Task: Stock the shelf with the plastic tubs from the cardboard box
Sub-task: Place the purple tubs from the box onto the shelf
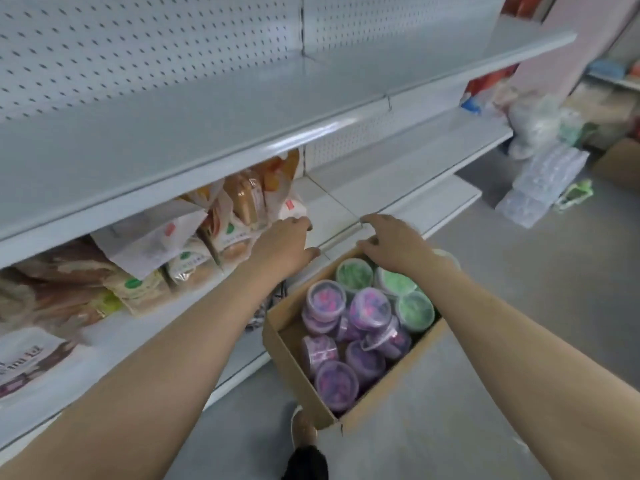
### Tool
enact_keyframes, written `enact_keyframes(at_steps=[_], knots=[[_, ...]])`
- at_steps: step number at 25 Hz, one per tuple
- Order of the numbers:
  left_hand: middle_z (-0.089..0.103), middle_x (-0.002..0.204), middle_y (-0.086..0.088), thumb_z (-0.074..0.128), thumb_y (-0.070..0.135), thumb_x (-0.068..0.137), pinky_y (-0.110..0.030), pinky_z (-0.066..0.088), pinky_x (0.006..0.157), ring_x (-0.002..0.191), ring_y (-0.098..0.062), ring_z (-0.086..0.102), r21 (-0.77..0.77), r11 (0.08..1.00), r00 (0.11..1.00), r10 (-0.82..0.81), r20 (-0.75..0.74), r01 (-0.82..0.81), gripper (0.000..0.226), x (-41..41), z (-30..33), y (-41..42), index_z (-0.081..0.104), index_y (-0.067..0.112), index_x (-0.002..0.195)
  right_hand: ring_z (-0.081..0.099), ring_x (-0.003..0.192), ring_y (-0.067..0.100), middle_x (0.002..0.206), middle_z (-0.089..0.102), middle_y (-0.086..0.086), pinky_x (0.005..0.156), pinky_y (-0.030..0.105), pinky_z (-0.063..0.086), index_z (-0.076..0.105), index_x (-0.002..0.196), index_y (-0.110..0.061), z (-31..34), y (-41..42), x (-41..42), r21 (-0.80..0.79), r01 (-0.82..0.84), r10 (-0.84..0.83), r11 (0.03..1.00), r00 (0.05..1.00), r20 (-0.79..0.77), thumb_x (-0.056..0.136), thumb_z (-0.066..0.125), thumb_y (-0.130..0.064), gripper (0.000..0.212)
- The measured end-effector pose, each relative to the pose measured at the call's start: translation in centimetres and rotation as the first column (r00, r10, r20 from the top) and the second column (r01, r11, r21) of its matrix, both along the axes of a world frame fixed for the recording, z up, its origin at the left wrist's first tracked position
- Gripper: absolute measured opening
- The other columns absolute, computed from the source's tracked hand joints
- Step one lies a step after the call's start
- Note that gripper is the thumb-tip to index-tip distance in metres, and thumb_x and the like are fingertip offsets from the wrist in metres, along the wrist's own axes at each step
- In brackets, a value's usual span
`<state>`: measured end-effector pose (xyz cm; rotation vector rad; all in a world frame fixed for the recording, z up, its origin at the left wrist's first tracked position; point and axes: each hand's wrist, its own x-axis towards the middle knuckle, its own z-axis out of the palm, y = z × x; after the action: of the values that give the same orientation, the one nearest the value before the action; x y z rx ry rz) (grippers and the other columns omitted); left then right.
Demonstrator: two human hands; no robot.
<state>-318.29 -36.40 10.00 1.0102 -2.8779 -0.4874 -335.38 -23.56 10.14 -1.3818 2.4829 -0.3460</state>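
Observation:
An open cardboard box (282,337) stands on the floor against the shelving. It holds several purple plastic tubs (369,308) and, at its far end, three green tubs (414,310), all with clear lids. My left hand (287,244) reaches over the front edge of the lower shelf (346,209), fingers apart and holding nothing, just left of the box's far corner. My right hand (391,240) hovers over the box's far rim with its thumb at the rim, fingers spread and nothing in them. The wide upper shelf (207,116) is bare.
Bagged bread and snack packs (242,199) fill the left part of the lower shelf. Plastic-wrapped bundles (547,178) and another cardboard box (620,161) lie on the floor to the far right. My shoe (303,427) is beside the box's near corner.

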Motion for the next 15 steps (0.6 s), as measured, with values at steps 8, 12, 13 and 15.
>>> enact_keyframes(at_steps=[8, 12, 13, 15], knots=[[0.060, 0.127, -0.010, 0.062, 0.048, 0.089, -0.038, 0.047, 0.089, 0.113, -0.030, 0.057, 0.441, 0.877, 0.974, 0.114, 0.197, -0.191, 0.052, -5.8, -18.7, -4.0, 0.051, 0.014, 0.126, 0.053, 0.125, 0.028, 0.139, 0.057, 0.009, 0.100, 0.030, 0.038, 0.047, 0.141, -0.012, -18.0, -0.6, -5.4, 0.348, 0.278, -0.411, 0.896, 0.816, 0.408, 0.094, 0.059, -0.042, 0.057], [0.064, 0.117, -0.011, 0.054, 0.058, 0.090, -0.031, 0.043, 0.072, 0.100, -0.029, 0.062, 0.543, 0.709, 0.889, 0.296, 0.349, -0.449, 0.060, -6.6, -24.8, -2.3, 0.051, 0.008, 0.125, 0.053, 0.122, 0.031, 0.134, 0.058, 0.014, 0.098, 0.033, 0.038, 0.048, 0.137, -0.005, -23.0, 0.7, -7.3, 0.428, 0.389, -0.566, 0.816, 0.690, 0.452, 0.095, 0.059, -0.042, 0.058], [0.065, 0.114, -0.011, 0.053, 0.059, 0.090, -0.031, 0.041, 0.069, 0.098, -0.029, 0.063, 0.545, 0.653, 0.849, 0.362, 0.385, -0.525, 0.063, -6.8, -26.1, -2.0, 0.052, 0.005, 0.123, 0.054, 0.121, 0.032, 0.132, 0.058, 0.015, 0.097, 0.034, 0.039, 0.049, 0.136, -0.004, -24.2, 0.8, -7.8, 0.443, 0.392, -0.579, 0.806, 0.677, 0.454, 0.095, 0.059, -0.042, 0.057], [0.066, 0.107, -0.008, 0.051, 0.062, 0.090, -0.031, 0.042, 0.069, 0.095, -0.029, 0.064, 0.553, 0.571, 0.795, 0.449, 0.408, -0.607, 0.063, -7.0, -27.8, -1.2, 0.056, 0.004, 0.115, 0.054, 0.122, 0.034, 0.132, 0.058, 0.016, 0.097, 0.035, 0.040, 0.045, 0.139, -0.005, -26.0, 1.0, -8.1, 0.469, 0.389, -0.593, 0.793, 0.671, 0.446, 0.093, 0.060, -0.045, 0.062]])
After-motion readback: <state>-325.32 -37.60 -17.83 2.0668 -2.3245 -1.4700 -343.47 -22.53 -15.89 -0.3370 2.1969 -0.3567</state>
